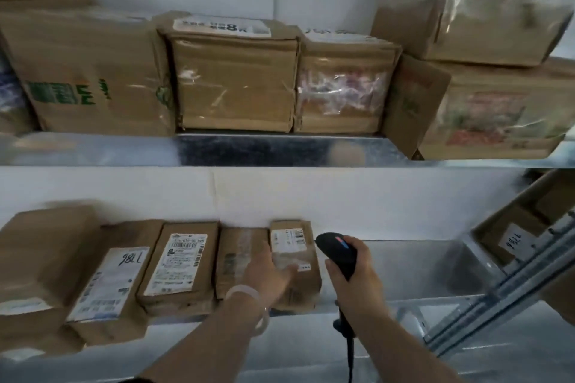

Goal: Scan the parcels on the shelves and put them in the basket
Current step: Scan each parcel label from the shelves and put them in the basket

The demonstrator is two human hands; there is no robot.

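Several brown cardboard parcels lie in a row on the lower metal shelf. My left hand reaches out flat over two of them, its fingers on the plain taped parcel and its thumb toward the small labelled parcel at the row's right end. My right hand grips a black handheld scanner, its head pointing left at the small parcel's label. The scanner's cable hangs down below my wrist. No basket is in view.
Left of these lie a parcel with a large white label, one marked 786, and a bigger box. The upper shelf carries larger taped boxes. Another shelf unit with a labelled box stands at the right.
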